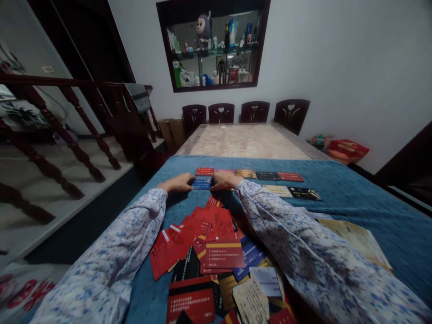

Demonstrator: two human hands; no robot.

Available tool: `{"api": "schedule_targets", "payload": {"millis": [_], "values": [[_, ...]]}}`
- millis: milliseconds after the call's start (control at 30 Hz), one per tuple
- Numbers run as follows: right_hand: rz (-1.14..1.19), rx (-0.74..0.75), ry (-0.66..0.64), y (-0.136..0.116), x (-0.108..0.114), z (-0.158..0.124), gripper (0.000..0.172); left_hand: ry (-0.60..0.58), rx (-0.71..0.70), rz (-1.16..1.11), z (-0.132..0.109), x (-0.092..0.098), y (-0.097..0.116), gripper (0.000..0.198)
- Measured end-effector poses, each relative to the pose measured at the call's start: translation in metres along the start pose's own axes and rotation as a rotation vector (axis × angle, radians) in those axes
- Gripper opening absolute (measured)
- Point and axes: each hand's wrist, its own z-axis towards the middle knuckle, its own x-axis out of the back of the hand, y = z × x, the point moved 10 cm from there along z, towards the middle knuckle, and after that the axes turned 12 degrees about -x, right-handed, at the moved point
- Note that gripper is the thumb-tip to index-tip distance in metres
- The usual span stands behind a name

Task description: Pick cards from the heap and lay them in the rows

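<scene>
A blue card (201, 183) lies on the blue cloth (158, 180), just below a red card (204, 171). My left hand (181, 182) has its fingertips at the card's left end. My right hand (225, 180) pinches at its right end and partly covers the cards behind it. The upper row runs on to the right with a gold card (245, 173), a black card (267, 176) and another red card (290, 177). Farther right in the lower row are a cream card (277, 191) and a black-and-gold card (305, 193).
Between my forearms spreads a loose overlapping pile of red sleeves (192, 229) and mixed cards (224, 254). Folded papers (354, 236) lie beyond my right sleeve. Past the cloth, the pale tabletop (249, 140) reaches several dark chairs (221, 113). A railing (67, 121) stands left.
</scene>
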Motion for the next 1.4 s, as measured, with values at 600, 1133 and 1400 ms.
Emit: {"api": "schedule_targets", "payload": {"millis": [600, 1133, 1400], "values": [[-0.014, 0.028, 0.006, -0.002, -0.003, 0.009, 0.051, -0.104, 0.003, -0.024, 0.007, -0.006, 0.004, 0.039], [-0.094, 0.043, 0.082, -0.004, 0.008, -0.006, 0.047, 0.014, -0.021, 0.057, 0.002, -0.002, 0.008, 0.040], [-0.120, 0.065, 0.115, -0.004, 0.011, -0.007, 0.051, 0.063, -0.016, 0.143, -0.005, 0.005, 0.016, 0.051]]}}
